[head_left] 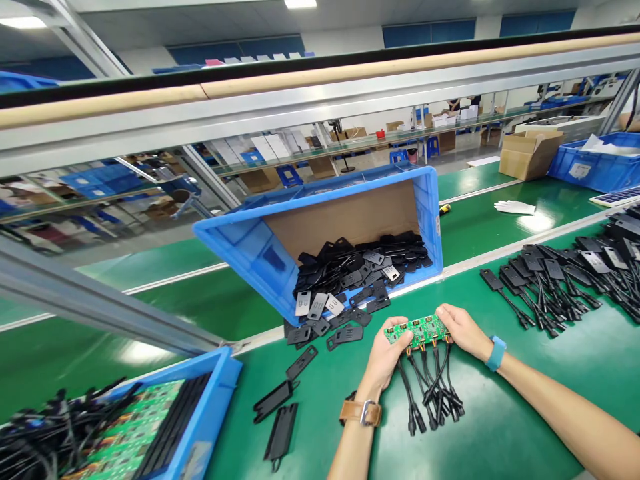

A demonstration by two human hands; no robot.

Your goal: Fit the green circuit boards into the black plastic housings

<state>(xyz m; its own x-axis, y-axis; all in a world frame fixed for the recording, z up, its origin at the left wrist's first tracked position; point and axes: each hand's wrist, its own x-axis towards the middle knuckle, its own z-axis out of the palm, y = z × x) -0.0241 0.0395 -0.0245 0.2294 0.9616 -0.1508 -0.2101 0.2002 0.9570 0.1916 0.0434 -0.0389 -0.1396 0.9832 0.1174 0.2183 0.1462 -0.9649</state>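
A green circuit board strip (419,331) with small display parts is held level above the table by both hands. My left hand (387,353) is closed on its left end, thumb on top. The right end is pinched by my right hand (463,327). Several black cables with plugs (435,393) hang from the strip's near edge toward the table. Left of my left hand lie black plastic housing halves (281,430). Beyond the hands, a tipped blue bin (433,220) holds a heap of flat black covers (345,267), some spilling over its front edge.
A blue crate (220,393) with circuit boards and cables stands at the lower left. Finished-looking black units with cables (540,280) are piled on the right. A white glove (515,207), a cardboard box (530,153) and another blue bin (595,163) lie farther back. A metal frame (320,110) crosses above.
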